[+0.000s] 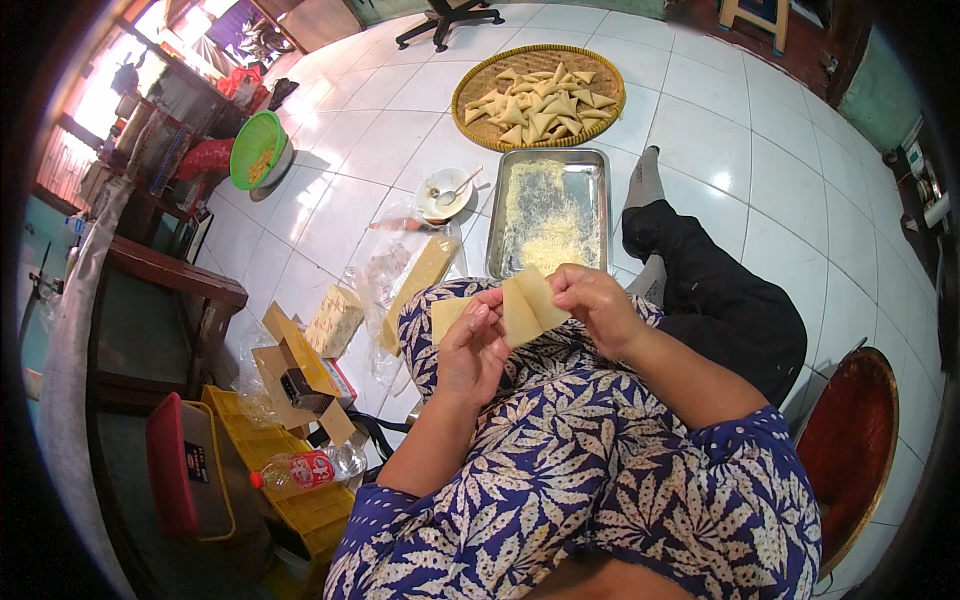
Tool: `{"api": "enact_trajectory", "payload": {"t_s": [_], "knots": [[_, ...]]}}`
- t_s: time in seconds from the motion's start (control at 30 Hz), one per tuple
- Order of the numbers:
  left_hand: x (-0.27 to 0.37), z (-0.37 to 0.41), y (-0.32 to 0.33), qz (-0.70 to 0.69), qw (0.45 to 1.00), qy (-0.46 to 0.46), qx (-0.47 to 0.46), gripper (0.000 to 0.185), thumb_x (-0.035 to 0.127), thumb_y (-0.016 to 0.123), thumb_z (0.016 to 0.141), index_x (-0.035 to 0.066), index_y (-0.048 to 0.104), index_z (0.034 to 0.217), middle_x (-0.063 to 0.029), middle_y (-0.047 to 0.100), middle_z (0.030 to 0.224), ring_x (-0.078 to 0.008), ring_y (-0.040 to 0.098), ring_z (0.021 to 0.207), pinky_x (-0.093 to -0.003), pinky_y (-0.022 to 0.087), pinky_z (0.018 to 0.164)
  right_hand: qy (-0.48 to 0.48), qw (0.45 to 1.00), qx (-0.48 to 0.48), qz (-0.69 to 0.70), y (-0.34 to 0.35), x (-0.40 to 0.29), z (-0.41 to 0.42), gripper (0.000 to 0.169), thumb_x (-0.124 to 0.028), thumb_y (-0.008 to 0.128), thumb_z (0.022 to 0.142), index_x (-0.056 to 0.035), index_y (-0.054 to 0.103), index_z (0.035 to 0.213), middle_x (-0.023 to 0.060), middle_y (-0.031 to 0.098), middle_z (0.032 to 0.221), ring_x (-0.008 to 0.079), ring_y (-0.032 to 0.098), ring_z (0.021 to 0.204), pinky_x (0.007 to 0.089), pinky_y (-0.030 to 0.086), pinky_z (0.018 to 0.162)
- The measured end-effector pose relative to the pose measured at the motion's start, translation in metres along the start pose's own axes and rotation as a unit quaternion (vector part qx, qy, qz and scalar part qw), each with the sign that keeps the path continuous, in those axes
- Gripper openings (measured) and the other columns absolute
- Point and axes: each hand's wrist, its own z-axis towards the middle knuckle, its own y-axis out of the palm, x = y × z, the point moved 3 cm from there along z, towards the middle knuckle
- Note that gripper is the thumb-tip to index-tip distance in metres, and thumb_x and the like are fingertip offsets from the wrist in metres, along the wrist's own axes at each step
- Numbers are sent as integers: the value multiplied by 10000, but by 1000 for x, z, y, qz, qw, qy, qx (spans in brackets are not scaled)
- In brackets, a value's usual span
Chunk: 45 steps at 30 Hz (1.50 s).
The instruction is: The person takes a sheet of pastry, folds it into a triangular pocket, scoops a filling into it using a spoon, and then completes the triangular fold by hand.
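Note:
Between my two hands is a creased pastry wrapper sheet (534,306). My left hand (475,349) holds its left edge, and another pale wrapper (450,316) shows behind those fingers, by my knee. My right hand (598,306) pinches the sheet's right edge. Just beyond lies a steel tray (607,217) with grated cheese (555,247), heaped most thickly at its near end. Past the tray, folded triangular pastries (541,112) are piled on a round woven bamboo tray (463,79). A small white bowl (459,177) with a spoon stands left of the steel tray.
On the left floor are a long pale block (424,281) on clear plastic, a patterned pack (334,321), an opened cardboard box (289,337), a plastic bottle (307,469) and a green basin (244,150) with yellowish food. A round reddish-brown lid-like object (851,450) stands at right.

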Motion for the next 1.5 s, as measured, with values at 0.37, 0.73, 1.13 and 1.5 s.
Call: {"api": "enact_trajectory", "payload": {"t_s": [0.37, 0.73, 1.13, 1.5], "knots": [[-5, 2, 20, 184, 976, 120, -1, 259, 85, 599, 829, 11, 482, 1047, -60, 541, 977, -133, 543, 912, -269, 438, 815, -228, 923, -15, -310, 15, -11, 3, 77, -87, 527, 744, -12, 547, 751, 17, 525, 763, 129, 489, 730, 243, 394, 687], [67, -9, -55, 75, 973, 187, 109, 192, 24, 560, 805, 52, 529, 992, -59, 606, 968, -169, 617, 866, -305, 531, 760, -5, 971, 28, 238, -43, -51, 14, 329, -144, 449, 799, 18, 536, 1072, 121, 608, 1032, 220, 592, 943, 330, 489, 803], [79, -50, -249, 302, 835, 135, 440, 410, 57, 581, 812, 36, 460, 1203, -97, 548, 1073, -231, 548, 988, -351, 454, 846, -132, 936, 60, 319, -123, -100, 2, 419, -164, 418, 823, 42, 471, 1184, 181, 557, 1154, 306, 543, 1071, 446, 430, 931], [45, 35, 25, 416, 857, 173, -248, 557, 129, 667, 749, -10, 454, 1245, -159, 442, 1305, -216, 404, 1223, -347, 294, 1026, -61, 939, -189, 279, -40, -96, -6, 282, -131, 410, 809, 48, 520, 998, 154, 592, 1007, 256, 587, 953, 384, 455, 890]]}}
